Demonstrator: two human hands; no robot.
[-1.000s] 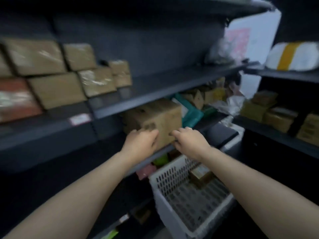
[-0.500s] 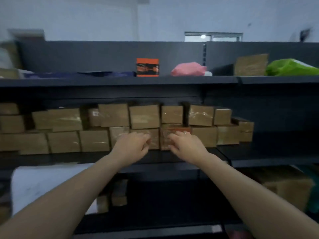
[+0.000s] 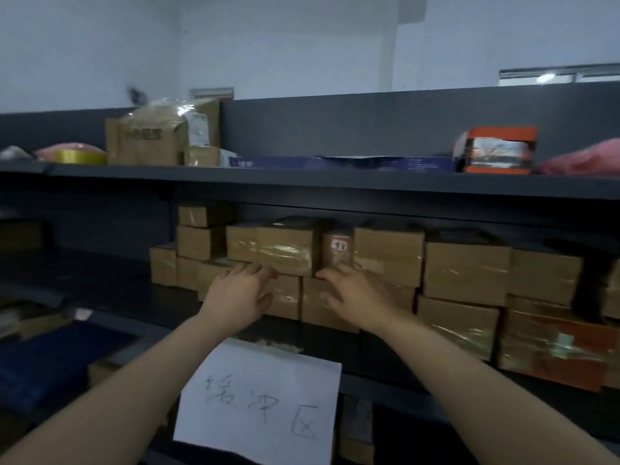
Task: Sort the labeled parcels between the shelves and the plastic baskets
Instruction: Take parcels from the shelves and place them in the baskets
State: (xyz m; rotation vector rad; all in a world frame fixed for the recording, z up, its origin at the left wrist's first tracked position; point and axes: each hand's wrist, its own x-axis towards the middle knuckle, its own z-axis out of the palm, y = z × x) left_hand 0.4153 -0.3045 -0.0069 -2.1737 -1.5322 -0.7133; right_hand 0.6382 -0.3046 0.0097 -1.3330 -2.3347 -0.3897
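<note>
— Changed since a second ago?
— Plenty. Then: both hands low, on a big carton on a lower shelf, beside a white basket. Now: raised to the middle shelf [image 3: 107, 283], against the stacked brown parcels [image 3: 466, 266]. No basket in view any more, no big carton either.
— And against half a second ago?
— Same row of parcels, seen from further left, with a handwritten paper sign [image 3: 258, 407] below the shelf's front edge.
— State of the left hand [image 3: 240, 295]?
— Relaxed and spread, fingertips touching the lower edge of the tape-wrapped parcel [image 3: 285, 251] in the upper tier. Nothing gripped.
— Right hand [image 3: 352, 293]?
— Much the same: fingers loose, laid at the foot of the small parcel [image 3: 337, 250] with the red-and-white label, just beside the taped one. Nothing lifted or pinched, as far as visible.
— Meaning for the sorting?
— Probably finished with the lower carton and turned to the shelf stock. Likely about to draw one parcel out, or to square up the row; hard to say which.
— Risks?
— Tight packing, two tiers, glossy tape. Risk of dragging a neighbour forward when pulling from the upper tier. Better to steady the taped parcel with the left while easing the labelled one free with the right.
— Elsewhere?
— On the top shelf [image 3: 302, 182]: a bagged carton [image 3: 147, 139] at left, an orange box [image 3: 496, 151] at right. Both well apart from the hands.
</note>
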